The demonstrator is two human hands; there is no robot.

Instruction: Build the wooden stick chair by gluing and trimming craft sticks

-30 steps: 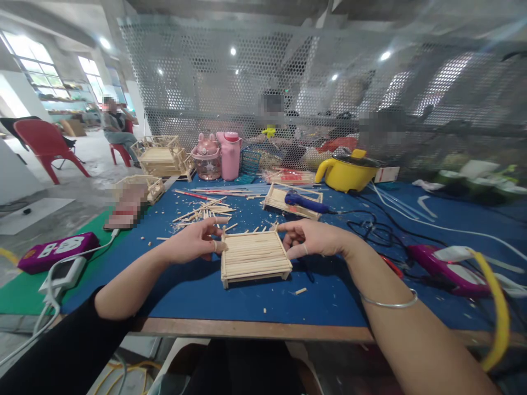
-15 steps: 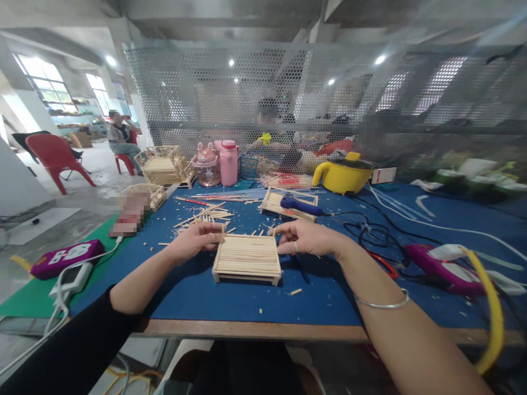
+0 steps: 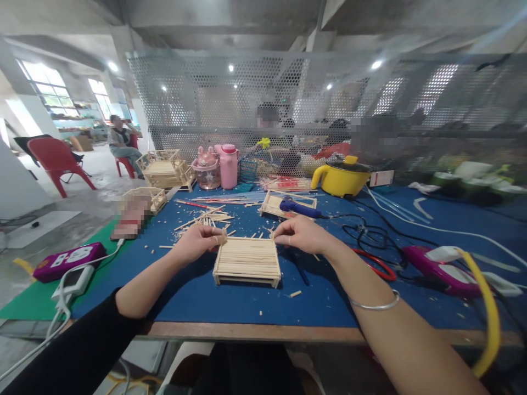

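A small bed-like frame of pale wooden sticks [image 3: 247, 259] stands on the blue table mat in front of me, its slatted top facing up. At its far left corner my left hand [image 3: 198, 242] is closed, thumb and fingers pinching the short corner post. My right hand [image 3: 300, 236] pinches the far right corner post in the same way. Fingers partly cover both posts. Behind the frame, a blue glue gun [image 3: 300, 208] rests across another small stick frame [image 3: 269, 203]. Loose wooden sticks [image 3: 206, 216] lie in a pile beyond my left hand.
A yellow pot [image 3: 345, 178], a pink jug [image 3: 229, 166] and finished stick pieces [image 3: 161, 170] line the back before a perforated screen. Black cables [image 3: 366, 233] coil at right, near a purple power strip [image 3: 438, 269]. A phone [image 3: 132, 216] lies at left. People sit beyond.
My right hand has moved slightly left and its fingers have closed at the far right post. My left fingers have tightened at the left post. The frame stays in place.
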